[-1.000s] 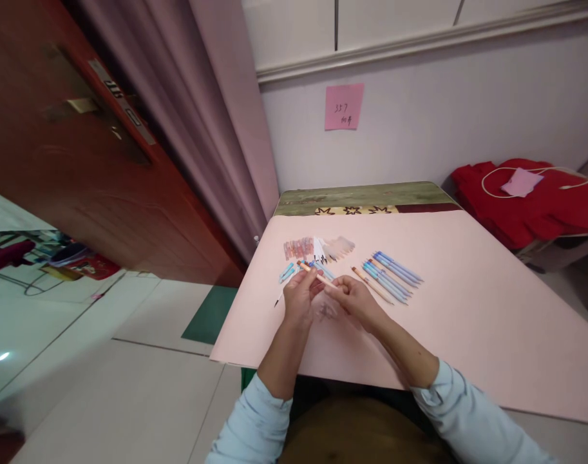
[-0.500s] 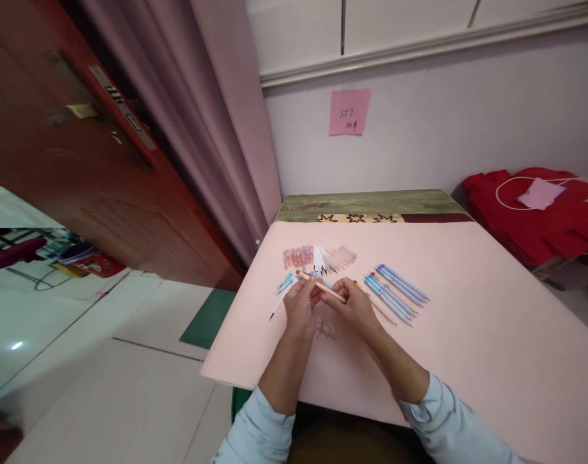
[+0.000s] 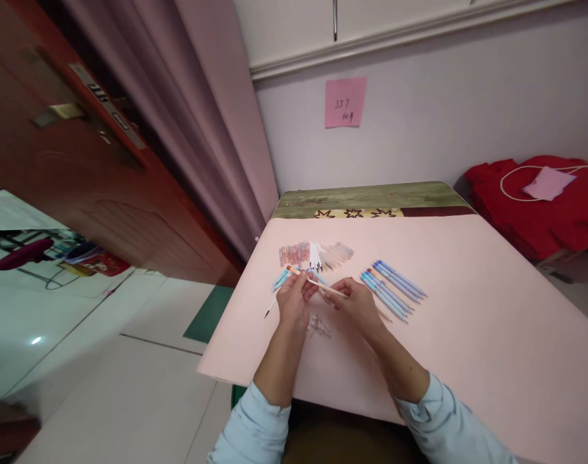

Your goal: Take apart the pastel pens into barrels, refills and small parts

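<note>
A pen with an orange top (image 3: pixel 293 269) is pinched between the fingertips of my left hand (image 3: pixel 294 298). My right hand (image 3: pixel 355 303) grips the pale barrel (image 3: pixel 333 290) to its right, along the same line. Between the hands a thin white length shows; whether the two parts are joined there I cannot tell. Under and beside my left hand lie light-blue pen parts (image 3: pixel 279 280) and a white refill with a dark tip (image 3: pixel 269 309). Small clear pieces (image 3: pixel 319 326) rest on the table between my wrists.
Several blue pens (image 3: pixel 395 287) lie in a row right of my hands. Behind them are a bundle of colourful small parts (image 3: pixel 294 254), white refills (image 3: pixel 315 252) and translucent barrels (image 3: pixel 339 252). Pink paper (image 3: pixel 467 309) covers the table. Red cloth (image 3: pixel 511 212) sits at the right.
My hands have drawn slightly apart, and the held pen spans a longer line with a thin white section between them. The view has shifted a little.
</note>
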`<state>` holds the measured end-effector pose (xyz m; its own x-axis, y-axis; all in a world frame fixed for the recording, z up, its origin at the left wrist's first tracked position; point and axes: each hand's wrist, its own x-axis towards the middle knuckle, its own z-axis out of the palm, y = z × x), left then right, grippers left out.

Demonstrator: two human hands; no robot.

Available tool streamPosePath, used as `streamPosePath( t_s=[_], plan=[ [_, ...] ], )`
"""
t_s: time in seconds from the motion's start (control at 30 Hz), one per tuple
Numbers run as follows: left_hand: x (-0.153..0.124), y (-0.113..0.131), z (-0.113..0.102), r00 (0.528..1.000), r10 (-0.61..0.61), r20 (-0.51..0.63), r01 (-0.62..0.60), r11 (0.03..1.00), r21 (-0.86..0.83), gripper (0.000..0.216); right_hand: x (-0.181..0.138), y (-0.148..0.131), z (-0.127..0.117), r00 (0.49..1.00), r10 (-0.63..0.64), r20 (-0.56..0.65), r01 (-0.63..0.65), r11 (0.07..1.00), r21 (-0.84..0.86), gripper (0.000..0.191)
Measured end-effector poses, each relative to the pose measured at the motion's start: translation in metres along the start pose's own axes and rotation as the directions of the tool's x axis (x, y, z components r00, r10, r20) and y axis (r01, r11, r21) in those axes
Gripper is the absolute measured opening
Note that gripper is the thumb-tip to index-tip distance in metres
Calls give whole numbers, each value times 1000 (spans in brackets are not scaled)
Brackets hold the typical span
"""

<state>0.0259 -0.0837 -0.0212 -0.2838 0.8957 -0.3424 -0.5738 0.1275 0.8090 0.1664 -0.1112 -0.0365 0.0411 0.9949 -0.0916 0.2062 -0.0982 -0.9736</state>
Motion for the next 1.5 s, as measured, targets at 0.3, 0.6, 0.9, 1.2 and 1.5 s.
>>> streamPosePath(
  t_s=[0.3, 0.6, 0.9, 1.2, 1.5],
  plan=[
    [3, 6, -18, 1000, -12, 9, 12, 997, 73, 24, -2, -10, -22, 987, 42, 153, -9, 977, -212, 29],
    [-6, 13, -33, 989, 74, 131, -116, 928, 354, 29, -4, -16, -29, 997, 3, 76, 35, 871, -490, 24],
    [-8, 7, -40, 990, 27, 137, -86, 891, 445, 23, -1, -8, -38, 994, -83, 68, 106, 857, -504, 22],
    [-12, 14, -42, 970, 30, 242, -177, 770, 613, 19, 2, -11, -46, 997, 70, 27, -44, 840, -540, 24],
    [-12, 14, -42, 968, 12, 250, -150, 826, 543, 26, 3, -6, -44, 999, 41, 35, -20, 882, -471, 26]
  ],
)
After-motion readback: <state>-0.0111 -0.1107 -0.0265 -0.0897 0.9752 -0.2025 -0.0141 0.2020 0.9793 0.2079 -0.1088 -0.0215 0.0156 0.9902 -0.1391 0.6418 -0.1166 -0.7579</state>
